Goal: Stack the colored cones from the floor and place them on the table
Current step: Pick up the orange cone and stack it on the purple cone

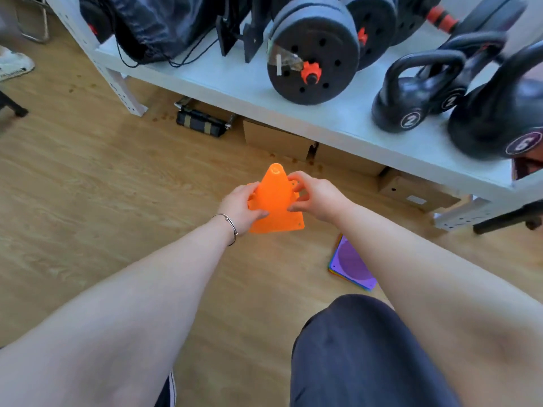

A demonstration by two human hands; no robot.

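Left hand (242,205) grips the orange cone (274,198) on its left side, thumb across the lower front, fingers wrapped behind. Right hand (316,198) pinches the cone's right side, thumb and fingertips on the orange plastic, other fingers curled loose. Cone is upright, tip pointing up and away, square base visible below the hands, held in the air above the wooden floor (88,177), in front of the white table's (235,83) near edge. A second orange base edge shows behind the left fingers, so maybe more than one cone nested, can't tell. Thin bracelet (230,226) on left wrist. Stack of flat coloured mats (351,265), purple on top, lies on the floor under the right forearm. Kettlebells (411,98) and weight plates (313,54) sit on the table.
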